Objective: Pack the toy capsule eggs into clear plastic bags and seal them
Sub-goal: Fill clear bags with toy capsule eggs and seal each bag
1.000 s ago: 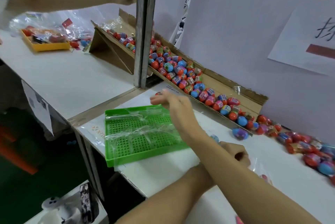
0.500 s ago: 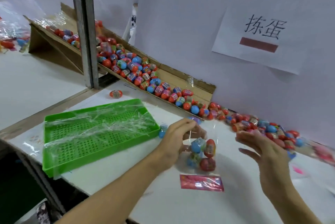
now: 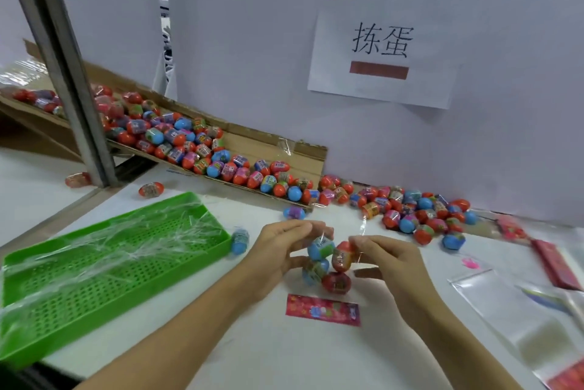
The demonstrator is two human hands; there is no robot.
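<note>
A clear bag [image 3: 328, 263] holding four eggs is pinched at its open top by both hands: left hand [image 3: 284, 250] closed on the left edge, right hand [image 3: 384, 258] closed on the right edge. The bag hangs straight down between them, long axis vertical, its pink header card [image 3: 323, 309] lying on the white table [image 3: 221, 342] just below. Both hands are equally near the mouth, judged ready for sealing. The loose egg pile [image 3: 420, 216] is seen behind, the green tray [image 3: 104, 260] to the left, spare bags [image 3: 518, 314] to the right; nothing obstructs.
</note>
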